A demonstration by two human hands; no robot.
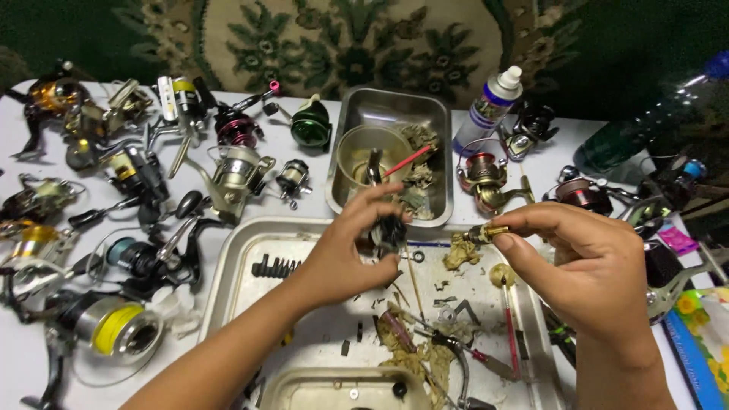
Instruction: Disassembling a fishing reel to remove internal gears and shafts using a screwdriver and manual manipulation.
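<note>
White tabletop, cluttered, with a large metal tray (243,262) as reference. Above the tray's upper edge, left hand (345,254) pinches a small black reel part (389,231); right hand (588,266) grips a brass-tipped shaft (486,231) between thumb and fingers. Judgement: keep both parts over the tray so loose pieces drop inside. Count: one spray bottle (486,106) beyond the tray; roughly a dozen fishing reels (114,326) left of it; two smaller metal pans.

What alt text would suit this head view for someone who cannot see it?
Over a metal tray of small parts, the left hand holds a dark reel part and the right hand a brass shaft. Fishing reels crowd the white table.
</note>
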